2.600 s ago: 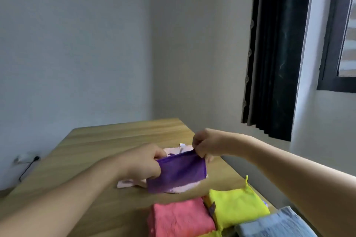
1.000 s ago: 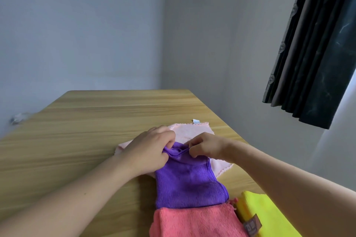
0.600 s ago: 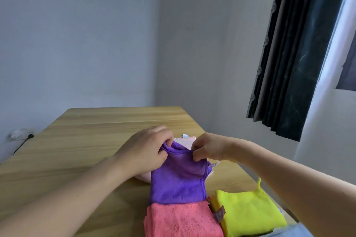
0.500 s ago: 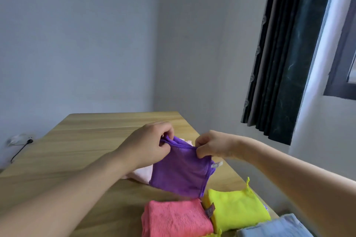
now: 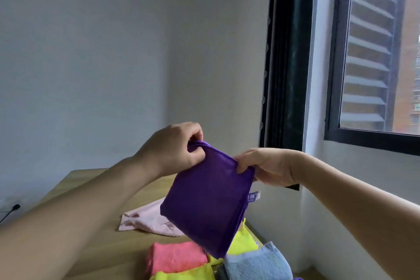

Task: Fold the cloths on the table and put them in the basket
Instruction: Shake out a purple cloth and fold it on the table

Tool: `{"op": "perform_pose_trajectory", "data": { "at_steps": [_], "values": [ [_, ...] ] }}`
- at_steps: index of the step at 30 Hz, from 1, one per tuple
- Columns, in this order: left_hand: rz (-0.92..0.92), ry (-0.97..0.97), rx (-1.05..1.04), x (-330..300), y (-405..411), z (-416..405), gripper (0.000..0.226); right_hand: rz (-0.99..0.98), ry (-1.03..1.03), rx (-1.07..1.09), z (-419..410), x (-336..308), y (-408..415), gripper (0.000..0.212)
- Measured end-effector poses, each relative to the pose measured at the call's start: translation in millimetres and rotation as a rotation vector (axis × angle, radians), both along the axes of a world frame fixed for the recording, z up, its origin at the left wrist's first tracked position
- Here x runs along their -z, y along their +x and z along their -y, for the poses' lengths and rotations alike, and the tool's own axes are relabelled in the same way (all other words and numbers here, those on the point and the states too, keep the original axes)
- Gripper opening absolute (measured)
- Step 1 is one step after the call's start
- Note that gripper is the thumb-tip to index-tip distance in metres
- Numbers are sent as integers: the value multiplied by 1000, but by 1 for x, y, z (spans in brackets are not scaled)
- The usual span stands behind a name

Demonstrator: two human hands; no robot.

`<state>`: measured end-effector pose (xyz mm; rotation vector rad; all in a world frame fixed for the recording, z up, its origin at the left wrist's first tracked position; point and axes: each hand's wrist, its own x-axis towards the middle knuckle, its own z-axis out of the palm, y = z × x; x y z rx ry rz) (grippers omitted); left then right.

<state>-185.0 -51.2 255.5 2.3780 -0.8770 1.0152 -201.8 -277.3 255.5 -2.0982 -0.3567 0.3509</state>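
Note:
A folded purple cloth (image 5: 209,202) hangs in the air above the wooden table (image 5: 91,254), held by its top edge. My left hand (image 5: 175,150) pinches the left top corner and my right hand (image 5: 266,166) pinches the right top corner. A crumpled pale pink cloth (image 5: 145,218) lies on the table behind and below it. Folded cloths lie at the near right: a coral pink one (image 5: 175,257), a yellow one (image 5: 244,242), another yellow one (image 5: 184,275) at the bottom edge, and a light blue one (image 5: 256,263). No basket is visible.
The table's right edge runs close to a white wall under a dark-framed window (image 5: 372,52) with a dark curtain (image 5: 288,63). A wall socket with a black cable (image 5: 9,209) sits at the far left.
Both hands have lifted the purple cloth off the table, up and to the right. The view has tilted upward, so the window shows and the pink cloth lies uncovered below.

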Motion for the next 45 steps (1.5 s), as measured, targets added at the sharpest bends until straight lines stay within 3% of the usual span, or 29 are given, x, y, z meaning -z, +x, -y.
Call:
{"op": "perform_pose_trajectory", "data": {
  "at_steps": [4, 10, 16, 20, 28, 32, 35, 40, 45],
  "values": [
    [68, 137, -63, -12, -37, 4, 16, -60, 208, -20, 15, -10, -45, 24],
    [19, 116, -31, -34, -89, 21, 15, -33, 395, -45, 20, -23, -107, 43],
    [-230, -71, 270, -65, -131, 34, 6, 14, 456, -7, 30, -47, -163, 19],
    [-266, -136, 366, -82, -152, 39, 13, 11, 502, -32, 33, -54, -186, 9],
    [-241, 53, 257, -97, -168, 35, 10, 146, 333, 15, 38, -70, -193, 11],
    [-175, 176, 85, -98, -168, 24, 12, 398, 124, 89, 37, -74, -188, 27],
    [-137, 269, -8, -93, -165, 19, 21, 462, 56, 116, 38, -74, -185, 29],
    [-255, 93, 186, -88, -161, 12, 12, 553, -6, 210, 45, -63, -171, 15],
    [-242, -137, 263, -82, -157, 12, 3, 743, 99, 258, 40, -56, -162, 28]
  ]
}}
